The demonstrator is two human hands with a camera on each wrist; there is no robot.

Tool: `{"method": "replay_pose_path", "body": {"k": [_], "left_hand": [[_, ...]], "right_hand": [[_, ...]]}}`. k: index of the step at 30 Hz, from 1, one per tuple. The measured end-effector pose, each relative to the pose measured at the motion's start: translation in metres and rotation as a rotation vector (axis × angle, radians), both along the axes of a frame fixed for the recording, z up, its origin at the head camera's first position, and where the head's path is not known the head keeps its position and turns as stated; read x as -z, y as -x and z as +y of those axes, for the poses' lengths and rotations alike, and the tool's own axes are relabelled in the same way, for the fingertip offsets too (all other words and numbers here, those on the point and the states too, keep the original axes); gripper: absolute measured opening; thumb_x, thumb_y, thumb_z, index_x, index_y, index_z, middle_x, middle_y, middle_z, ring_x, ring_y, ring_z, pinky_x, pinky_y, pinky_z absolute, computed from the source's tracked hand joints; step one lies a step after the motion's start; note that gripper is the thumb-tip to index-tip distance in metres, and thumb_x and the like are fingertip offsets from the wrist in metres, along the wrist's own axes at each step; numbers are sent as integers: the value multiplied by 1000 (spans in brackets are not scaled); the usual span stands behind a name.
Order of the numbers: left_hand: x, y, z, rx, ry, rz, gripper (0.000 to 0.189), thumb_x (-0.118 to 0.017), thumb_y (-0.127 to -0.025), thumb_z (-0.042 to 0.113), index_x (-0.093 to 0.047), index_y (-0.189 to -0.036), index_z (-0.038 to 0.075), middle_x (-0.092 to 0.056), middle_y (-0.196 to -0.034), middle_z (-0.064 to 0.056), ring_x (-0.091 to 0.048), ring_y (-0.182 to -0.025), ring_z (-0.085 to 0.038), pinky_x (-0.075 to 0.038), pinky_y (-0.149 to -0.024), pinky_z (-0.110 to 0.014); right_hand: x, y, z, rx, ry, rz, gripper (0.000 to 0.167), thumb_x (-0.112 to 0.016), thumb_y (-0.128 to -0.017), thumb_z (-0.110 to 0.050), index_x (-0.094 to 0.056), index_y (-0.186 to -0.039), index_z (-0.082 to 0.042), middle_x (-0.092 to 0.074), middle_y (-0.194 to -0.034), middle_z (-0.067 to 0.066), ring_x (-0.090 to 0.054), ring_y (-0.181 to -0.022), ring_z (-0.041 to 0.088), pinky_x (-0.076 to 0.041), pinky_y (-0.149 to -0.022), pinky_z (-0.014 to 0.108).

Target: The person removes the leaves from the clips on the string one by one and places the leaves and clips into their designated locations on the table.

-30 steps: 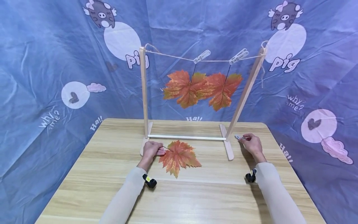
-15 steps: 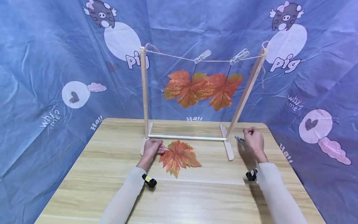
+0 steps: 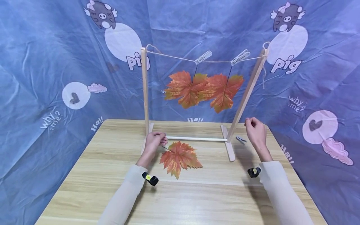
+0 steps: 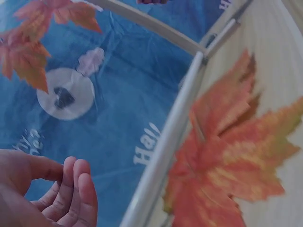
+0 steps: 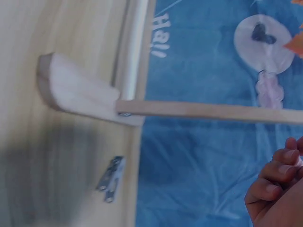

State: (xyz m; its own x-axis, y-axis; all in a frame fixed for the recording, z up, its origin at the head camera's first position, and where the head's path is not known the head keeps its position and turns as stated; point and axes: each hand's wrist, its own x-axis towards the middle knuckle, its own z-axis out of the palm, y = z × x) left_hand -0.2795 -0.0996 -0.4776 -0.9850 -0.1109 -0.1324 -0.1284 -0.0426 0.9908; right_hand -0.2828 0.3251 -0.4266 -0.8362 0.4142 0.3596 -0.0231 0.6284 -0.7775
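An orange-red maple leaf [image 3: 180, 157] with a dark stem lies flat on the table. My left hand [image 3: 154, 143] hovers just beyond its stem; in the left wrist view the thumb touches the loosely bent fingers [image 4: 71, 189], with nothing between them. A small grey clothespin [image 3: 241, 139] lies on the table right of the wooden stand. My right hand [image 3: 256, 132] is raised above and to the right of the clothespin, fingers loosely curled, with nothing visible in it. Two similar leaves [image 3: 185, 89] hang by their stems from white clothespins [image 3: 240, 57] on a string [image 3: 174, 57].
The string runs between two wooden posts [image 3: 145, 90] of the stand, joined low down by a white rod [image 3: 197, 138]. One foot [image 3: 230, 151] of the stand reaches toward me near the loose clothespin. A blue printed cloth [image 3: 123, 93] hangs behind the wooden table [image 3: 197, 203].
My right hand has let go of the clothespin and risen away from it. My left hand has let go of the leaf's stem and lifted slightly away; the leaf stays put.
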Motion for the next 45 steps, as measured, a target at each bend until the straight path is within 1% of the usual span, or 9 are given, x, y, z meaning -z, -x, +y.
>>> {"method": "replay_pose_path", "body": {"k": [5, 12, 16, 20, 23, 29, 35, 39, 45], "left_hand": [[-19, -2, 4, 41, 24, 66, 21, -64, -101, 6, -69, -113, -11, -73, -76, -2, -69, -62, -7, -59, -59, -17], [-48, -6, 8, 109, 21, 132, 22, -65, -101, 6, -68, -115, -11, -72, -74, 1, -68, -62, -7, -58, -60, -17], [-65, -7, 11, 138, -7, 176, 19, -65, -102, 6, -68, -113, -9, -74, -77, -4, -70, -63, -9, -60, -61, -19], [-80, -7, 15, 157, -8, 216, 20, -67, -102, 8, -69, -113, -9, -76, -81, -11, -72, -64, -11, -61, -62, -21], [-91, -6, 18, 164, 7, 249, 23, -69, -101, 11, -70, -113, -9, -77, -83, -14, -73, -65, -11, -62, -64, -23], [-113, -6, 25, 181, 35, 319, 19, -70, -102, 16, -72, -110, -2, -76, -83, -10, -73, -66, -12, -65, -68, -28], [-132, -7, 34, 160, 6, 345, 17, -70, -102, 14, -72, -108, -2, -76, -80, -7, -73, -65, -12, -63, -66, -24], [-145, -8, 40, 150, 3, 367, 21, -70, -103, 16, -71, -110, -4, -75, -78, -3, -73, -66, -12, -63, -67, -24], [-163, -6, 49, 136, 17, 423, 15, -71, -102, 16, -73, -105, 1, -75, -76, -1, -75, -67, -17, -63, -67, -26]], "right_hand": [[-13, -2, -9, -15, 7, 84, 40, -54, -105, -33, -66, -77, -6, -46, -56, -19, -45, -60, 13, -34, -58, 26], [-35, -8, -24, -53, 19, 161, 37, -57, -102, -27, -64, -72, -6, -44, -51, -20, -40, -53, 8, -30, -52, 25], [-48, -10, -33, -98, 23, 196, 36, -59, -103, -27, -64, -72, -8, -47, -52, -22, -39, -51, 4, -29, -48, 23], [-62, -14, -44, -148, 28, 231, 37, -61, -103, -27, -67, -74, -5, -49, -53, -22, -39, -49, 1, -30, -46, 21], [-72, -16, -52, -185, 35, 254, 38, -63, -104, -28, -67, -75, -3, -49, -54, -22, -40, -50, 0, -31, -46, 19], [-90, -20, -65, -253, 40, 287, 38, -66, -105, -29, -68, -77, -3, -50, -54, -19, -41, -49, 2, -30, -46, 21], [-111, -21, -75, -319, 9, 304, 40, -66, -105, -29, -69, -79, 1, -49, -52, -16, -37, -46, 3, -26, -44, 24], [-126, -21, -82, -374, -4, 309, 42, -66, -105, -33, -69, -79, -1, -50, -53, -14, -39, -48, 5, -29, -47, 23], [-146, -19, -88, -449, -26, 318, 38, -67, -106, -31, -67, -80, -4, -51, -56, -14, -44, -52, 7, -34, -51, 22]]}}
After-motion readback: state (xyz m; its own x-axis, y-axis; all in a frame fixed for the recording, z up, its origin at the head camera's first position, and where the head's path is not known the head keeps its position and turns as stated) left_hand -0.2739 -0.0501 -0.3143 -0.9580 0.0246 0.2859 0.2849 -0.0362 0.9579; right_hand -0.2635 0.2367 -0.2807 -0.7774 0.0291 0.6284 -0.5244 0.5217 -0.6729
